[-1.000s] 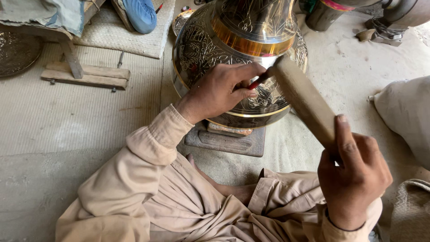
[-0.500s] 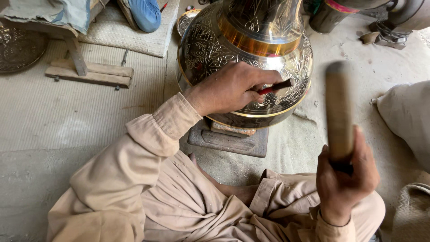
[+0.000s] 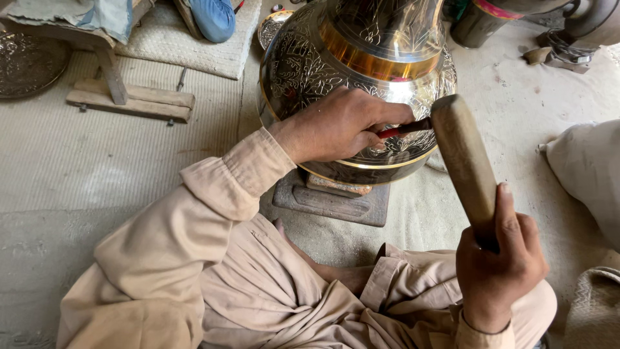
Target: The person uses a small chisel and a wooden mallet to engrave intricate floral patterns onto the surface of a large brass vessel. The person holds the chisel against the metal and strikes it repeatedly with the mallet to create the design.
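Observation:
A large engraved brass vase [image 3: 323, 64] with a gold band stands on a dark block [image 3: 336, 203]. My left hand [image 3: 339, 126] rests against the vase's belly and grips a thin red-handled chisel [image 3: 403, 129], its tip on the metal. My right hand [image 3: 497, 265] holds a thick wooden mallet [image 3: 462, 158], whose upper end meets the chisel's rear end. Beige sleeves cover both arms.
A wooden stand [image 3: 129, 100] and a woven mat [image 3: 194, 52] lie at upper left, with an engraved metal plate [image 3: 29, 64] at the far left edge. A pale sack [image 3: 581, 168] lies at the right. Dark vessels [image 3: 491, 19] stand at the top right.
The mallet was raised upright half a second ago and has swung back down onto the chisel's end. My left hand has stayed on the vase with the chisel.

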